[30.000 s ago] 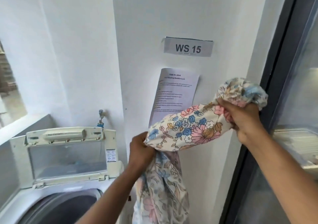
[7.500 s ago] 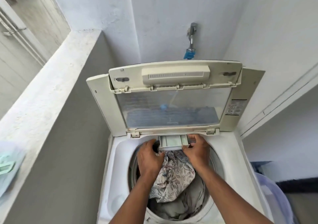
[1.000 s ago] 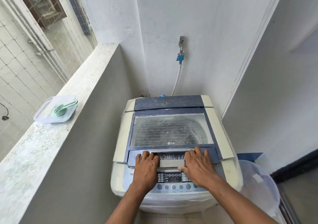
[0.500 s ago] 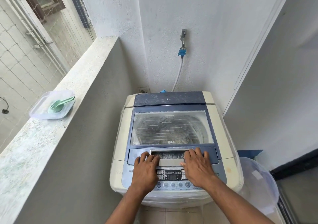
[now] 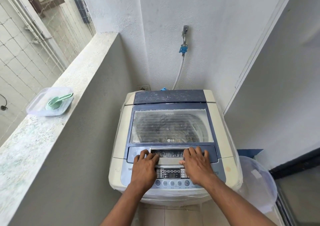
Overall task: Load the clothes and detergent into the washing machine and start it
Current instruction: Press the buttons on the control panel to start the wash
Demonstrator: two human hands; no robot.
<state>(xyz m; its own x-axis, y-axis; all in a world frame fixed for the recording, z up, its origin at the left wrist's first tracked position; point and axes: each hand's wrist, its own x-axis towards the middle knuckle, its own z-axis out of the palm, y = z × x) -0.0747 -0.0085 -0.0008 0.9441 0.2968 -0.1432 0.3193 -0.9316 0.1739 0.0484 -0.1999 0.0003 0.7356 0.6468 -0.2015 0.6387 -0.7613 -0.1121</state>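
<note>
Closed now, where seconds ago it stood propped upright over an open drum, the blue-framed lid with its clear ribbed window lies flat on the cream and blue top-loading washing machine; over the last second the only shift is a slight drift of the view, both hands staying planted on the lid's front edge. Dark, patterned clothes show dimly through the window, so they sit inside the drum, and I judge the loading finished; whether detergent went in cannot be read from this view. Two hands are at work: the left hand and the right hand each lie palm down with fingers straight and spread, pressing the silver handle strip at the lid's front, gripping nothing. Between the wrists lies one control panel with a small dark display and a single row of round buttons along its front, some hidden by the right hand, so no sure count. What remains, by my reading, is to lift a finger to power and start. On the speckled stone ledge to the left sits one clear plastic tub holding one green scoop, well apart from the machine. One tap with a blue hose fitting hangs on the wall behind, and one translucent bin stands just beside the machine's right flank.
</note>
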